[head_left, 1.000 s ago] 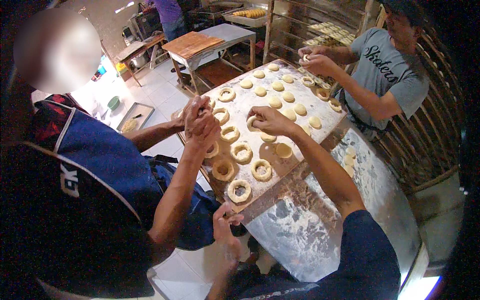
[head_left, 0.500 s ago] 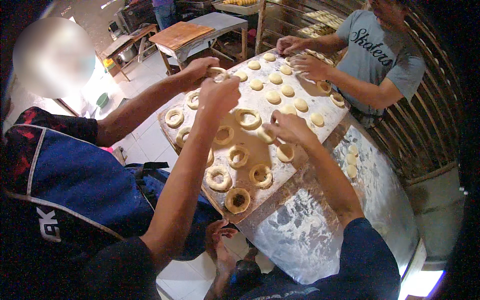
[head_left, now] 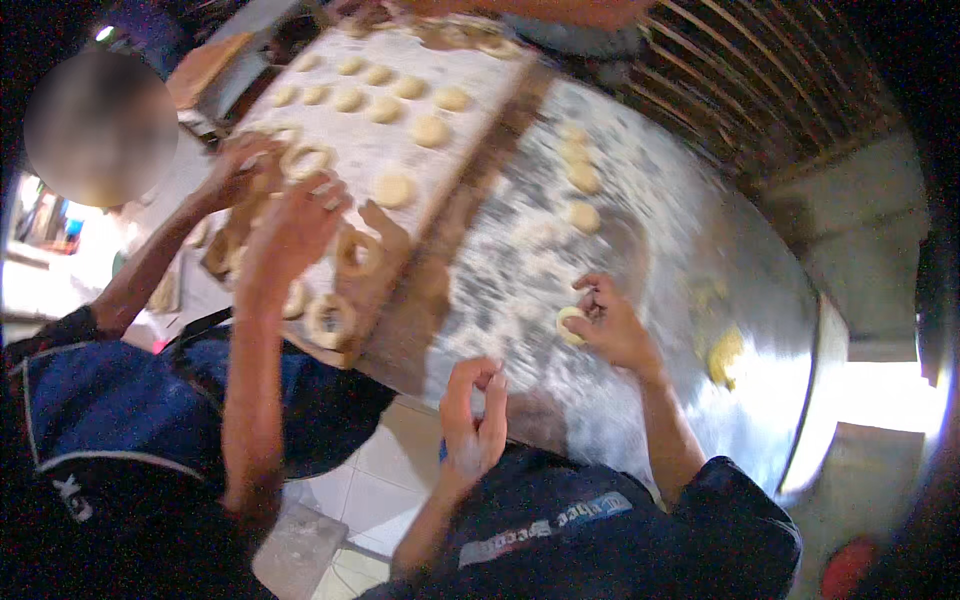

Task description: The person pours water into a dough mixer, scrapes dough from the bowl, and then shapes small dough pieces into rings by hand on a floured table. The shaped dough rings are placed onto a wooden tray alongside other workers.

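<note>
My right hand (head_left: 615, 330) is over the floured metal tabletop (head_left: 690, 260), its thumb and fingers closed round a small pale dough round (head_left: 572, 325) at the surface. Held low before my body, my left hand (head_left: 473, 420) is empty, its fingers loosely curled with a gap to the thumb. Beyond my right hand, several dough rounds (head_left: 584, 178) lie in a line on the metal. On the floured board (head_left: 450, 165) to the left sit more dough rounds (head_left: 384, 109) and ring-shaped doughs (head_left: 330, 318).
At my left, a co-worker in a blue apron (head_left: 130, 400) has a hand (head_left: 300, 225) beside a dough ring (head_left: 305, 160). Across the board is another person's arm (head_left: 540, 10). A slatted wooden rack (head_left: 770, 80) stands at the far right. Tiled floor (head_left: 380, 475) shows below.
My view has swung right. My right hand has moved from the board to the metal tabletop and now grips a dough round there. My left hand has risen near the table edge.
</note>
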The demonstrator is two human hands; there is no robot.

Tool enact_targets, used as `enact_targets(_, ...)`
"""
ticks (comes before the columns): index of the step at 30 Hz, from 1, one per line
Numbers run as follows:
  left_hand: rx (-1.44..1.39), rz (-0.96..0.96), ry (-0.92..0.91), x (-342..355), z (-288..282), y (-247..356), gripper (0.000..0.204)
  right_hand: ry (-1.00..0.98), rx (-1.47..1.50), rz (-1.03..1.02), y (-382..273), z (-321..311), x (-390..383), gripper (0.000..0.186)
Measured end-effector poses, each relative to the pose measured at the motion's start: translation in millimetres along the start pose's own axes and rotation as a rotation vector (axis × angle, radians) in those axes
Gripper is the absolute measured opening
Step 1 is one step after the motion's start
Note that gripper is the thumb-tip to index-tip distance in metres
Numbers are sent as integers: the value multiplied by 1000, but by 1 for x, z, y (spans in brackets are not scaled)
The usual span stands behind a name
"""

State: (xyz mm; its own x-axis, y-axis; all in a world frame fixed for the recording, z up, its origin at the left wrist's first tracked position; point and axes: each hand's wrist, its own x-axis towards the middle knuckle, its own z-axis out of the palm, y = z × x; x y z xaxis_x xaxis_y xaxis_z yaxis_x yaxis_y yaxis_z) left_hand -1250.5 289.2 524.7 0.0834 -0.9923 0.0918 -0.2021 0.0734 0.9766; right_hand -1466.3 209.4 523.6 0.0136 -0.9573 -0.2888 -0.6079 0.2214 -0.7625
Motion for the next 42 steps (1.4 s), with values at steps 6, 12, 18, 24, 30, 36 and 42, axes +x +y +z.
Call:
enact_targets(6,583,558,-333,12,117,-14,31,490,-196,-62,52,-25,-63,50)
enact_targets(12,866,504,-223,13,146,-27,36,604,164,12,95,-49,-132,34)
enact_targets(18,396,72,-242,-13,163,21,26,414,431,-52,117,-56,-166,29)
enact_targets(24,10,-86,-301,-75,177,81,22,182,811,-310,118,-71,-172,32)
enact_targets(30,-32,42,-334,-99,182,81,38,-16,998,-274,119,-76,-186,26)
enact_targets(36,262,359,-298,-97,176,88,55,157,404,-537,109,-85,-198,29)
enact_targets(42,278,392,-527,-96,175,80,71,374,-69,-523,109,-88,-185,57)
